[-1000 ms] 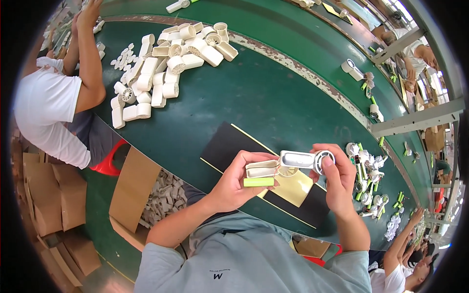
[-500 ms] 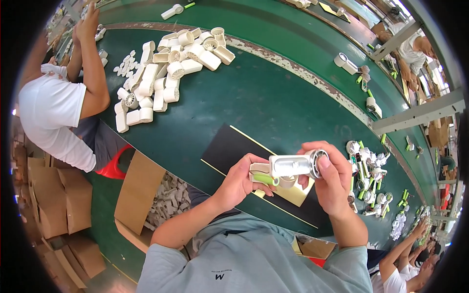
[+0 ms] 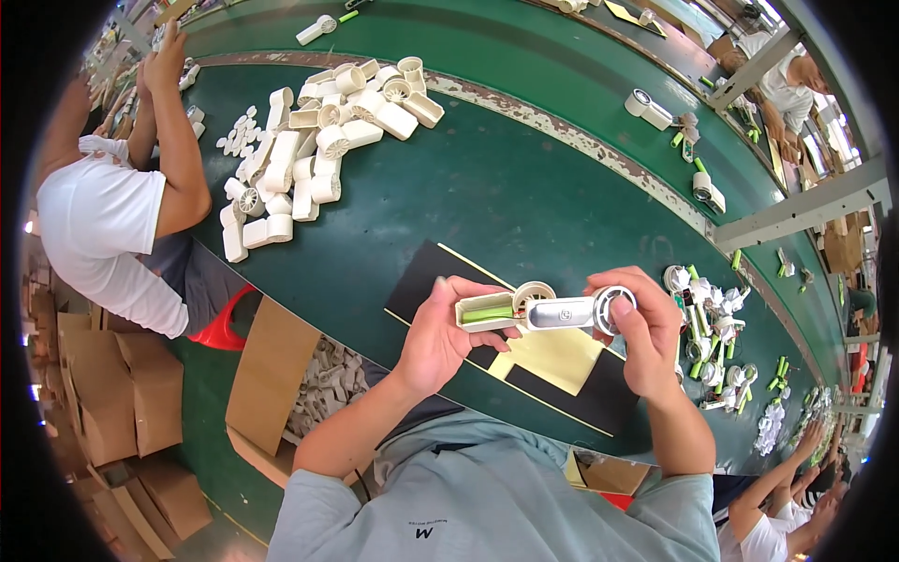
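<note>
Left hand (image 3: 440,332) wrapped round cream fan shell (image 3: 487,309) with green battery (image 3: 487,315) inside. Right hand (image 3: 646,332) pinching silver cover (image 3: 571,314) against it, above black mat (image 3: 449,276) near table's near edge.

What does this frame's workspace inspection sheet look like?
Surface: green table, black mat with yellow sheet.
Job's things: cream housing with green cell, silver part.
Clutter: cream housing pile, small parts pile.
Hands: left hand holds the housing; right hand holds the silver part.
Cables: nothing seen.
Surroundings: co-worker in white shirt, cardboard boxes.
</note>
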{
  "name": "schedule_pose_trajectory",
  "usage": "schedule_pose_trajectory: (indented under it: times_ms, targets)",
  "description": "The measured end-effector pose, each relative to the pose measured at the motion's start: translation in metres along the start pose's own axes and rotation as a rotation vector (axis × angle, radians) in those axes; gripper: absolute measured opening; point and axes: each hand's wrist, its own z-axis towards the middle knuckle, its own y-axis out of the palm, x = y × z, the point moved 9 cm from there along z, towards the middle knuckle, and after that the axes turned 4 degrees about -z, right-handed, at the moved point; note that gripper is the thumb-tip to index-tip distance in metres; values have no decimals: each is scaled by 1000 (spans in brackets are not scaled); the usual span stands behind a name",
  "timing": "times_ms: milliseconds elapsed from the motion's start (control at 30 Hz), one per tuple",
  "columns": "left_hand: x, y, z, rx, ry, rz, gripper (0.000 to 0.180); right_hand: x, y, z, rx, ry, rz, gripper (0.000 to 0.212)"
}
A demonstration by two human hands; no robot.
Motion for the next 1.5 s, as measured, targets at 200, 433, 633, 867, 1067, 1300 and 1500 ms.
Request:
schedule_pose_trajectory:
  times_ms: [200,433,633,867,1067,1300,1500]
  targets:
    - [-4,2,1,51,-105,360,30,12,-4,2,84,64,-33,30]
    - [-21,-30,4,132,-316,544,37,15,-3,-15,286,-40,-554,21]
    - [-19,-28,11,136,-269,614,34,23,91,-79,-71,-190,-729,26]
    - [-19,-37,27,160,-121,566,31,42,94,-70,-193,11,-661,29]
    - [-19,-29,27,116,-115,557,31,49,53,-76,-224,18,-160,18]
    - [-18,-33,25,165,-221,467,26,58,46,-59,-60,61,-717,6]
    - [-21,-29,27,137,-233,424,26,35,39,-70,12,-62,-781,38]
